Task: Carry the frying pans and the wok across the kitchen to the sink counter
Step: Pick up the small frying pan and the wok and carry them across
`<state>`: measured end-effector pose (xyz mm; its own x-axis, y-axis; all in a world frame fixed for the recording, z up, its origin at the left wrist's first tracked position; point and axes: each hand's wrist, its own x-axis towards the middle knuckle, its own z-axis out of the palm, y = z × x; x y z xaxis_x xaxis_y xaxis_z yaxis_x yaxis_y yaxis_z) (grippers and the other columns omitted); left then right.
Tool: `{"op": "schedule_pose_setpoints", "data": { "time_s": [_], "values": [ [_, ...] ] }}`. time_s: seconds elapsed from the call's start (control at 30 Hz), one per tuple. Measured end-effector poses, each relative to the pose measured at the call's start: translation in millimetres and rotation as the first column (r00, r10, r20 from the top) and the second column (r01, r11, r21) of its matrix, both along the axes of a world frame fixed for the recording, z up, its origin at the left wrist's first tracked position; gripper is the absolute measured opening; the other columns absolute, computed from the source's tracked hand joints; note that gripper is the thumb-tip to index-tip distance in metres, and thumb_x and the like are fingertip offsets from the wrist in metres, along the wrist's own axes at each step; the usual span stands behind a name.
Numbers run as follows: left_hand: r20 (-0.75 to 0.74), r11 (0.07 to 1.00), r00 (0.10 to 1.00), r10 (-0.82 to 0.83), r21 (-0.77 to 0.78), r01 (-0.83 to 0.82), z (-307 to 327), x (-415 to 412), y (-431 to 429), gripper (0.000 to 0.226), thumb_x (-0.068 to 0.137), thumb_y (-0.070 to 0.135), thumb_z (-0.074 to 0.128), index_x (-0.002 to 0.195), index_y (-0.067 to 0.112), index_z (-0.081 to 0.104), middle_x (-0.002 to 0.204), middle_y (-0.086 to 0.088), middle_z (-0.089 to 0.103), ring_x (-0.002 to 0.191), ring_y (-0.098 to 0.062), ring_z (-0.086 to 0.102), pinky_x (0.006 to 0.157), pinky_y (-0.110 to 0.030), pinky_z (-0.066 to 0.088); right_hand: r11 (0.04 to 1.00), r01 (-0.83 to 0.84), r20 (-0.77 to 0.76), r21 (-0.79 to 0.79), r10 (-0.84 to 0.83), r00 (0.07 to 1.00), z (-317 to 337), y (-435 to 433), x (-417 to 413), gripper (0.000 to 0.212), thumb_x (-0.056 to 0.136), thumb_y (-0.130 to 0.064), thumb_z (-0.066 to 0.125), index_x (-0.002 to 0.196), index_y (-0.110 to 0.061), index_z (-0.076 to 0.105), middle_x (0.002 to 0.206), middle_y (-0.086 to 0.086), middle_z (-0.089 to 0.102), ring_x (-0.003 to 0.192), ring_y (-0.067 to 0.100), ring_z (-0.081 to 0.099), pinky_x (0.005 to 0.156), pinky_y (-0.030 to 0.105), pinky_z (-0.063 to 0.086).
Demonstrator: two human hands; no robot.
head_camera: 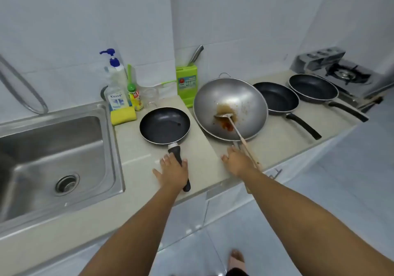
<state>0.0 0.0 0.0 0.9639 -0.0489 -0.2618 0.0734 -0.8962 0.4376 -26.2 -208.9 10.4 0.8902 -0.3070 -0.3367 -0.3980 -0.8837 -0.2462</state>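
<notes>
On the pale stone counter (136,148) beside the steel sink (53,148), four vessels are lying in a row. The left hand (172,170) is resting on the black handle of the small non-stick frying pan (164,125), fingers spread rather than wrapped around it. The right hand (237,161) is lying open at the wok's (230,108) near edge, touching the wooden-handled spatula (243,135); whether it is gripping the wok's own handle cannot be told, since the hand is hiding it. Two more dark frying pans (276,99) (313,88) are sitting further right, near the gas burner (345,74). The wok is a smooth, round-bottomed grey metal bowl holding reddish sauce residue. It is probably liable to rock, so the loose spatula could be slipping out or the sauce spilling if it is lifted tilted.
</notes>
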Motion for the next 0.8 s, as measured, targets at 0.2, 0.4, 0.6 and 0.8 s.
{"op": "schedule_pose_setpoints", "data": {
  "time_s": [0.2,0.4,0.6,0.8],
  "values": [
    [-0.055,0.856,0.979,0.198,-0.478,-0.2,-11,-16,-7,0.04,0.102,0.035,0.042,0.136,0.013,0.047,0.122,-0.007,0.062,0.115,-0.033,0.058,0.098,-0.042,0.043,0.977,0.123,-0.111,0.176,-0.105,0.988,-35,-32,-26,0.069,0.102,-0.051,0.028,0.158,-0.014,0.012,0.166,0.006,0.012,0.147,0.035,0.021,0.117,0.046,0.025],
    [-0.23,0.619,0.887,0.402,-0.646,-0.448,-25,-26,-25,0.029,0.102,0.035,0.046,0.116,0.012,0.056,0.083,-0.005,0.064,0.063,-0.017,0.056,0.059,-0.029,0.048,0.82,0.301,-0.103,0.487,-0.288,0.952,-61,-60,-23,0.068,0.102,-0.041,0.042,0.157,-0.012,0.015,0.156,0.015,0.034,0.138,0.039,0.038,0.113,0.048,0.034],
    [-0.315,0.481,0.827,0.465,-0.695,-0.535,-30,-35,-33,0.017,0.101,0.029,0.05,0.103,0.012,0.055,0.075,-0.007,0.059,0.057,-0.017,0.052,0.051,-0.028,0.048,0.69,0.427,-0.146,0.585,-0.429,0.892,-77,-63,-10,0.057,0.101,-0.03,0.051,0.147,-0.002,0.033,0.133,0.021,0.057,0.113,0.037,0.059,0.088,0.037,0.045],
    [-0.397,0.411,0.802,0.447,-0.705,-0.578,-23,-28,-40,0.02,0.1,0.025,0.053,0.107,0.006,0.051,0.076,-0.01,0.06,0.054,-0.019,0.055,0.048,-0.029,0.05,0.527,0.535,-0.216,0.66,-0.549,0.807,-75,-63,16,0.046,0.097,-0.036,0.056,0.124,0.002,0.054,0.094,0.014,0.059,0.079,0.029,0.056,0.07,0.031,0.04]
  ]
}}
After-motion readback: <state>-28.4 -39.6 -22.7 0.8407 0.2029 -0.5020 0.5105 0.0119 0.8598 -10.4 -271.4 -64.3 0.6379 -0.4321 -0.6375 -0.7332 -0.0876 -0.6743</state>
